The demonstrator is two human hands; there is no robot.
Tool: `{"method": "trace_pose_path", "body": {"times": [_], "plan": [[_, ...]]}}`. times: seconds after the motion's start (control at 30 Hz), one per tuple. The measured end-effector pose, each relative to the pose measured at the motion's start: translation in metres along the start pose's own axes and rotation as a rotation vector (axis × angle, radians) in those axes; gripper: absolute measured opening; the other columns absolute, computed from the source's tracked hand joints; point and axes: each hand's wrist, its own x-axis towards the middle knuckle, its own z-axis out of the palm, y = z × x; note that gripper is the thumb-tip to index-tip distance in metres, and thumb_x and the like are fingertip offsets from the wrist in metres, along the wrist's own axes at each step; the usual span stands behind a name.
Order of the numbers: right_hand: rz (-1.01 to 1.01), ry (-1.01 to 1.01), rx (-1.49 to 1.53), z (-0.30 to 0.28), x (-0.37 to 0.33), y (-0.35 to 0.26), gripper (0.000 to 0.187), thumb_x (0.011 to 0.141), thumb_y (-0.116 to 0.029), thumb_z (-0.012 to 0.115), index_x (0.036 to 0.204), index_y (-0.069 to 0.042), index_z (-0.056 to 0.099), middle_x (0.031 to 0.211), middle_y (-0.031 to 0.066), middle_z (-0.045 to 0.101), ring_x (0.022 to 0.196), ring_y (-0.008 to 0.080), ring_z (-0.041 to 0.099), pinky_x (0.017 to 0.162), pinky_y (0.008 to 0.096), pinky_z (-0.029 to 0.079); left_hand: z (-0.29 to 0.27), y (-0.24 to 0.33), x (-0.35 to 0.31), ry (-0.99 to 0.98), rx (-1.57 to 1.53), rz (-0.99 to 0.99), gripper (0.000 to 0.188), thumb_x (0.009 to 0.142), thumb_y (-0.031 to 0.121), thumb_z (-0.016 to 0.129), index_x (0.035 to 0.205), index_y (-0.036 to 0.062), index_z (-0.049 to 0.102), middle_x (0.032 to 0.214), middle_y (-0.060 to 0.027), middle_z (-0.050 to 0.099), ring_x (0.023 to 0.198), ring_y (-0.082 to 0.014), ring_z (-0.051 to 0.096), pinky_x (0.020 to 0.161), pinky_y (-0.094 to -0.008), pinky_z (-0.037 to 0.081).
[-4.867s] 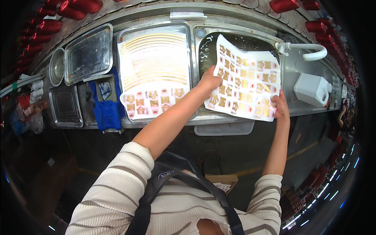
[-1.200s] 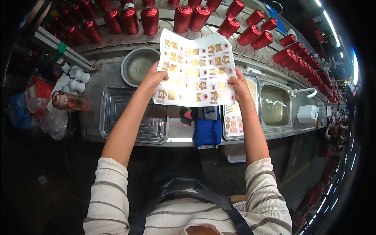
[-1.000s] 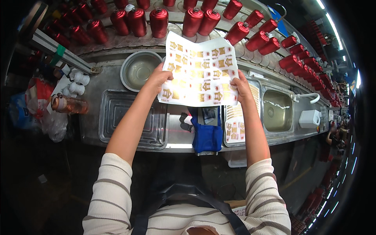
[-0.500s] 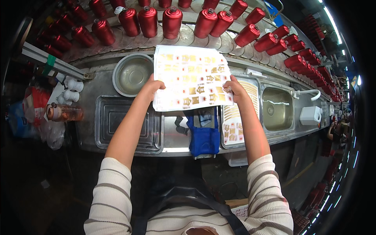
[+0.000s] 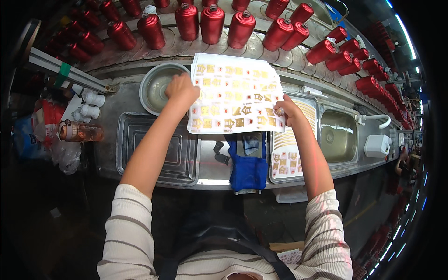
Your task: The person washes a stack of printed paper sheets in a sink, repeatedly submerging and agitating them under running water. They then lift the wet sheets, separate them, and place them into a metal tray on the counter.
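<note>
A white sheet or thin stack of sheets [image 5: 233, 122], printed with gold characters and small red marks, is held above the counter. My right hand [image 5: 291, 112] grips its right edge, thumb on top. My left hand [image 5: 182, 91] is at the sheet's left edge and overlaps the rim of a round metal bowl [image 5: 151, 95]. Its fingers are bent and blurred over the bowl, the thumb by the sheet; whether it still grips the sheet cannot be made out. Beneath the right forearm lies a metal tray [image 5: 275, 179] holding another gold-printed sheet [image 5: 285, 161] and curved gold strips [image 5: 305, 112].
An empty dark tray [image 5: 156, 172] sits at the left, beside an orange-tinted bottle [image 5: 81, 131] and white spools [image 5: 93, 99]. Blue cloth [image 5: 248, 172] hangs at the front edge. A sink [image 5: 337, 135] and white jug [image 5: 377, 146] stand right. Red bottles [image 5: 212, 24] line a conveyor [image 5: 186, 49] behind.
My left hand has shifted up and over the bowl, fingers now away from under the sheet. My right hand still holds the right edge. The red bottles have changed position along the conveyor.
</note>
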Motion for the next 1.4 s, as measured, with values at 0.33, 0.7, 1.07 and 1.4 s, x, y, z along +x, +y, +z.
{"method": "trace_pose_path", "body": {"times": [0.33, 0.7, 1.07, 1.4], "plan": [[-0.036, -0.004, -0.001, 0.003, 0.005, -0.001, 0.082, 0.066, 0.002, 0.057, 0.143, -0.004, 0.028, 0.124, 0.0132, 0.051, 0.110, 0.0265, 0.053, 0.082, 0.0387, 0.050, 0.035, 0.048, 0.142, 0.065, 0.141, 0.417, 0.043, 0.074, 0.020, 0.056, 0.116, 0.0122, 0.063, 0.123, -0.0106, 0.058, 0.121, -0.0276, 0.049, 0.101, -0.0421, 0.036], [0.006, -0.023, 0.036, 0.003, -0.005, -0.007, 0.095, 0.066, 0.001, 0.058, 0.150, -0.009, 0.014, 0.137, 0.0183, 0.042, 0.107, 0.0325, 0.057, 0.076, 0.0407, 0.053, 0.015, 0.090, 0.106, 0.041, 0.209, 0.522, 0.038, 0.068, 0.024, 0.065, 0.103, 0.0101, 0.065, 0.098, -0.0089, 0.069, 0.096, -0.0274, 0.065, 0.081, -0.0401, 0.050], [-0.079, 0.028, 0.126, 0.010, -0.015, -0.004, 0.057, 0.069, -0.004, 0.057, 0.124, -0.001, 0.044, 0.105, 0.0149, 0.056, 0.091, 0.0255, 0.060, 0.073, 0.0372, 0.052, -0.001, 0.100, 0.083, -0.086, 0.280, 0.554, 0.042, 0.077, 0.013, 0.060, 0.118, 0.0211, 0.063, 0.107, -0.0072, 0.068, 0.103, -0.0275, 0.063, 0.086, -0.0396, 0.050], [-0.148, 0.154, -0.053, -0.005, -0.010, 0.023, 0.070, 0.069, -0.013, 0.064, 0.134, 0.001, 0.043, 0.110, 0.0158, 0.059, 0.092, 0.0246, 0.063, 0.074, 0.0349, 0.053, -0.031, 0.096, 0.045, -0.050, 0.261, 0.684, 0.043, 0.076, 0.009, 0.054, 0.117, 0.0201, 0.062, 0.107, -0.0132, 0.066, 0.103, -0.0319, 0.061, 0.086, -0.0427, 0.048]]}}
